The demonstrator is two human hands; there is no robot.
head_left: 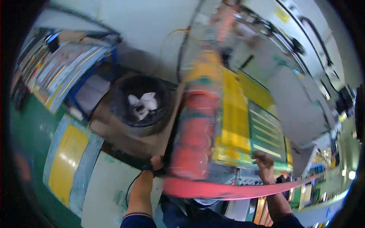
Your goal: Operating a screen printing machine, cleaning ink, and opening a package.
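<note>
The picture is blurred by motion. My left hand (156, 162) grips the dark left edge of a large tilted load, a stack of red (194, 133) and yellow crates (232, 121) above a red bar (228, 190). My right hand (263, 162) rests on the near right side of the stack, by a green slatted panel (266, 133), fingers curled on its edge. Both forearms come up from the lower edge in dark blue sleeves.
A black round bin (141, 99) with white crumpled paper stands left of the stack. Blue shelving with flat packs (64, 68) is further left. The floor has green, yellow and grey stripes (68, 159). Grey machine cabinets (296, 64) rise at the right.
</note>
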